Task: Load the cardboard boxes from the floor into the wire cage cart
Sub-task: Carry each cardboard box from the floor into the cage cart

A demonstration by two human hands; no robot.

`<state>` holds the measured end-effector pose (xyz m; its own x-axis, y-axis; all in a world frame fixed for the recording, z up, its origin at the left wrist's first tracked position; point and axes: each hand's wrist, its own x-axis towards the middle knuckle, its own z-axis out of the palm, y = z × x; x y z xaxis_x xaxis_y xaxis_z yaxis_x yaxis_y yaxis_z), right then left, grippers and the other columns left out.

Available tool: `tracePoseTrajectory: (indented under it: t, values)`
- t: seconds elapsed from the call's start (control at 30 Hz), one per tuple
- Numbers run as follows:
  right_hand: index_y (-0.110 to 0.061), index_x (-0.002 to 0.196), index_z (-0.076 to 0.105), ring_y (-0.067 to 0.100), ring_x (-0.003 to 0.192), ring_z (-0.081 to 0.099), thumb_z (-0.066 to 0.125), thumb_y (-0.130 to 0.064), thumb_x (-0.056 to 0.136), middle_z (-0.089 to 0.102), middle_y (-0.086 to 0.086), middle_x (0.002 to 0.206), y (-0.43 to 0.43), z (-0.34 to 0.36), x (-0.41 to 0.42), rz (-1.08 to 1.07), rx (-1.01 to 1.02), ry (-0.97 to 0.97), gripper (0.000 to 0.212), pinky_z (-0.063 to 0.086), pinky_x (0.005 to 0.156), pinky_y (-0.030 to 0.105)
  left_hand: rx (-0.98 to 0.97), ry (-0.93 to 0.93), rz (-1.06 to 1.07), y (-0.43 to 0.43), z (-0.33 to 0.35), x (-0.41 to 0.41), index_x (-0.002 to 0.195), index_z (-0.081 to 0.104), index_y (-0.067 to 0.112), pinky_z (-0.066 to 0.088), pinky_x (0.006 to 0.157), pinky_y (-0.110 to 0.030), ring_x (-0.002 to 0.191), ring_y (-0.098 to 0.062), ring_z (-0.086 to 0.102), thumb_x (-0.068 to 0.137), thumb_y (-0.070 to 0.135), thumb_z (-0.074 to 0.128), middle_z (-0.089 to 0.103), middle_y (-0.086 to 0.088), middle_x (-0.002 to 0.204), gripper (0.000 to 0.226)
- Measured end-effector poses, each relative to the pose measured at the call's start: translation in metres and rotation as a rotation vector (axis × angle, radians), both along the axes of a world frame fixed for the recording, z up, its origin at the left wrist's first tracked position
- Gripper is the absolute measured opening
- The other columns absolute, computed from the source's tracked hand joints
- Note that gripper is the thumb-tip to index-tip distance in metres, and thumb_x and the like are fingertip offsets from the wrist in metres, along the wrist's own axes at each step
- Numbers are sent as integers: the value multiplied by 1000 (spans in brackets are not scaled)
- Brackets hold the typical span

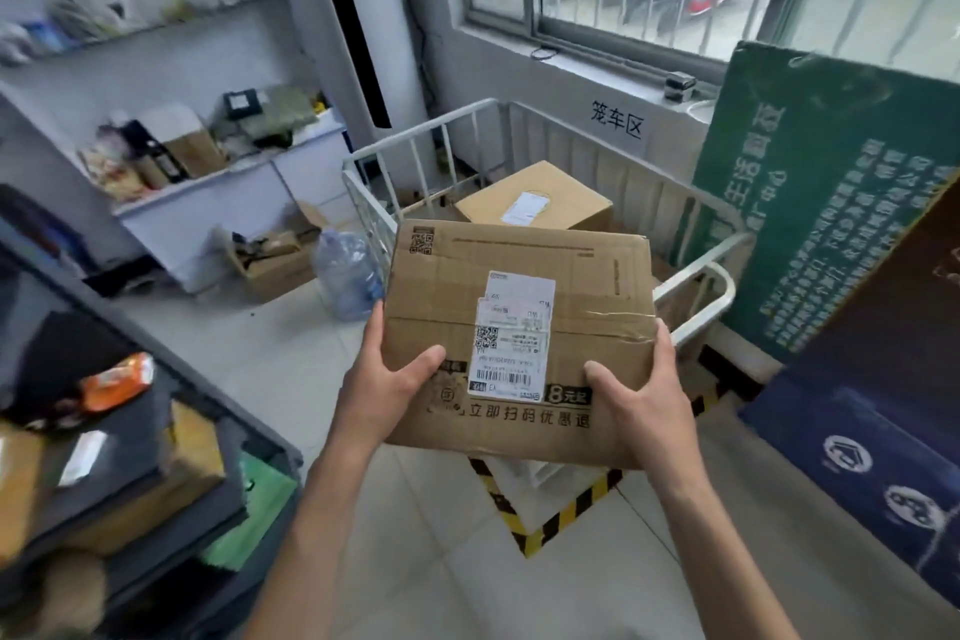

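I hold a flat cardboard box (519,276) with a white shipping label in front of me, above the near end of the white wire cage cart (421,135). My left hand (387,379) grips its near left corner, thumb on top. My right hand (641,392) grips the near right corner the same way. Inside the cart, farther back, sits another cardboard box (540,195) with a white label. The held box hides the cart's near rim and part of its floor.
Yellow-black hazard tape (550,525) marks the floor under the cart. A green board (810,203) and a dark blue board (852,457) lean at the right. A water jug (348,276) and an open carton (270,260) stand left of the cart. A shelf with parcels (119,457) is at near left.
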<state>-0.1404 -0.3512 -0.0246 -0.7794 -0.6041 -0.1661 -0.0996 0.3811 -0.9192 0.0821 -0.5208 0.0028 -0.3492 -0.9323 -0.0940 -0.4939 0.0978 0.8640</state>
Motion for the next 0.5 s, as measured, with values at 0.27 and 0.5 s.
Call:
tracePoseTrajectory:
  t: [0.27,0.5]
  values:
    - [-56,149,16,13,113,55,75,-51,80,56,-16,127,-73,13,14,-64,-30,61,91,47,93,42,15,63,-89,-93,0,3,151,22,56,48,102,-41,122,-9,57,70,68,72,58,19,135,95]
    - [-48,153,16,20,125,55,75,-53,80,54,-9,141,-163,4,-22,-181,-61,32,94,44,106,54,36,137,-254,-217,2,-64,155,26,45,46,108,-41,123,-4,55,70,58,78,56,20,136,100]
